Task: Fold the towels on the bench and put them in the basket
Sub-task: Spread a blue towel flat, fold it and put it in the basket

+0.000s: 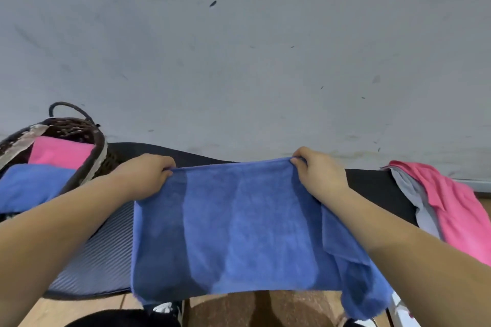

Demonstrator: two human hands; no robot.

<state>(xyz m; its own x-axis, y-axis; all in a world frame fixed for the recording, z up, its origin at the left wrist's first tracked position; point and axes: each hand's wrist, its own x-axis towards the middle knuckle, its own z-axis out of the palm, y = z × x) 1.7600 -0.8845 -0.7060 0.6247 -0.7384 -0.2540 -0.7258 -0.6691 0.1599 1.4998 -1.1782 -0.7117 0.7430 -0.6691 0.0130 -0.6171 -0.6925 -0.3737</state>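
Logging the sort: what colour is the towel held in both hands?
Blue: the towel shows best in the head view.

A pale grey wall (239, 48) filled the far side, flecked with small dark marks (most of them short slanted streaks). At the near edge lay a wooden floor (87, 310) of tan planks. A black-and-white shoe (170, 309) stood on it, left of centre.

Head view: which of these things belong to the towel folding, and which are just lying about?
Part of the job: blue towel, gripped at its far corners by the left hand and right hand; basket holding a folded pink towel and folded blue towel; loose pink towel and grey cloth on the bench.
Just there: marked wall; wooden floor.
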